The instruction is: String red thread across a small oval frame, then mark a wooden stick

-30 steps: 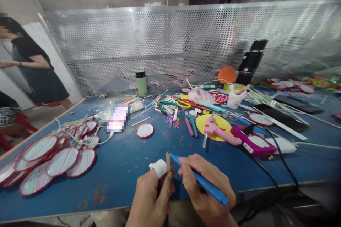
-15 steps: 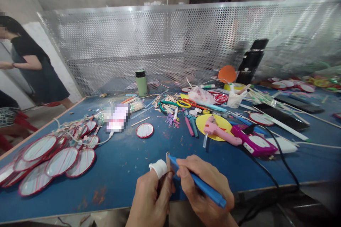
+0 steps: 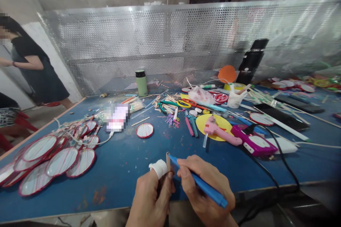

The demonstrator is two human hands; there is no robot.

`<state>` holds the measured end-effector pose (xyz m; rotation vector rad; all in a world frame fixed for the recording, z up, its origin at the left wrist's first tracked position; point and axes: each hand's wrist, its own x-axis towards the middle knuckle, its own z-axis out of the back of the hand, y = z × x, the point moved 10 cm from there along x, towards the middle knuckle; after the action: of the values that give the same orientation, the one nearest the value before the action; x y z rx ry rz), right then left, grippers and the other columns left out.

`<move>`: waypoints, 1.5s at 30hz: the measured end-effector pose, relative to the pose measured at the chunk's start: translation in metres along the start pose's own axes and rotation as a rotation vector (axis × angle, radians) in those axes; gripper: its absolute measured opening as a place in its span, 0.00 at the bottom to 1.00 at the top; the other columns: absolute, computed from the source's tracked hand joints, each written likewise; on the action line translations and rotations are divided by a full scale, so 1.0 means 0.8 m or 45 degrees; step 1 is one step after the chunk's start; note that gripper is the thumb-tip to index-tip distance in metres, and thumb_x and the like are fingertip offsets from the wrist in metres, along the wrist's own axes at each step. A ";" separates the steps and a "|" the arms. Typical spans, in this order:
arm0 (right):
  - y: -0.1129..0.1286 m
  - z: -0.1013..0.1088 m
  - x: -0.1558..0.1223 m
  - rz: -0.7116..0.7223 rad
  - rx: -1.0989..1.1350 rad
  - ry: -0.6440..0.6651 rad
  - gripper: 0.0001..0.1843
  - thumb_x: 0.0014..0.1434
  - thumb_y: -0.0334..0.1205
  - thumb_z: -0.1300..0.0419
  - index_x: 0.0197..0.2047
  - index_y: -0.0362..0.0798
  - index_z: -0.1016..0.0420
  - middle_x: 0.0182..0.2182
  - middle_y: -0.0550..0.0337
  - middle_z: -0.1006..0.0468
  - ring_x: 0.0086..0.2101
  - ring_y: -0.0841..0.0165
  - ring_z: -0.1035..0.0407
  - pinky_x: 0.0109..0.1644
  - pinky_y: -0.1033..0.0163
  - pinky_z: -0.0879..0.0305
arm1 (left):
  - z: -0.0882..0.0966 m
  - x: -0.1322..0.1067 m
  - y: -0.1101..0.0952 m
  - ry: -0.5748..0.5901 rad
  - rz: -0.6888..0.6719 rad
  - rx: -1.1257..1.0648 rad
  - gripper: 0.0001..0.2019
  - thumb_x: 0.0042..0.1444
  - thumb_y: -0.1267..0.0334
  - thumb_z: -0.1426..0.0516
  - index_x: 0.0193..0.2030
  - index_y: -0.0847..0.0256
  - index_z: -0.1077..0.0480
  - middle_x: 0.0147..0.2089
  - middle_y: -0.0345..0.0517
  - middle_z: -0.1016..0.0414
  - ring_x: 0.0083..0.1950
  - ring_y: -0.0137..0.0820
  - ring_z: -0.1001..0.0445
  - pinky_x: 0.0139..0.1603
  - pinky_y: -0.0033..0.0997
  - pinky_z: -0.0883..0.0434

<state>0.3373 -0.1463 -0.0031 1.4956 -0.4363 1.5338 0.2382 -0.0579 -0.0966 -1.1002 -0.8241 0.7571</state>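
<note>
My left hand [image 3: 153, 197], with a white wrapping [image 3: 159, 168] around one finger, is closed on a small wooden stick [image 3: 168, 163] held upright near the table's front edge. A blue pen [image 3: 209, 189] lies slanted in my right hand [image 3: 205, 184], gripped like a writing tool. Its tip touches or nearly touches the upper end of the stick; I cannot tell which. Beyond my hands, a single round disc with a red rim [image 3: 145, 131] rests on the blue table [image 3: 125, 173].
Red-rimmed discs [image 3: 62, 161] are piled at left beside a phone [image 3: 117, 117] on a cable. To the right lie a pink glue gun [image 3: 221, 131] on a yellow disc and a purple box [image 3: 253, 142]. A green bottle [image 3: 141, 83] stands before the perforated metal screen [image 3: 133, 42]. A person [image 3: 34, 60] is at far left.
My hands hold nearly the same pose; the pen has shifted very slightly against the stick. At far left the person's arms have moved a little.
</note>
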 end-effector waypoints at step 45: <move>-0.003 -0.002 -0.002 -0.018 0.012 -0.008 0.08 0.62 0.26 0.41 0.40 0.47 0.24 0.26 0.64 0.20 0.25 0.75 0.25 0.32 0.71 0.29 | 0.000 0.000 0.001 -0.013 -0.045 -0.023 0.14 0.67 0.57 0.47 0.32 0.61 0.32 0.21 0.32 0.40 0.18 0.22 0.40 0.20 0.19 0.43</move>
<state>0.3377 -0.1447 -0.0057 1.5079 -0.4215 1.5223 0.2380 -0.0578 -0.0977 -1.0959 -0.8586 0.7279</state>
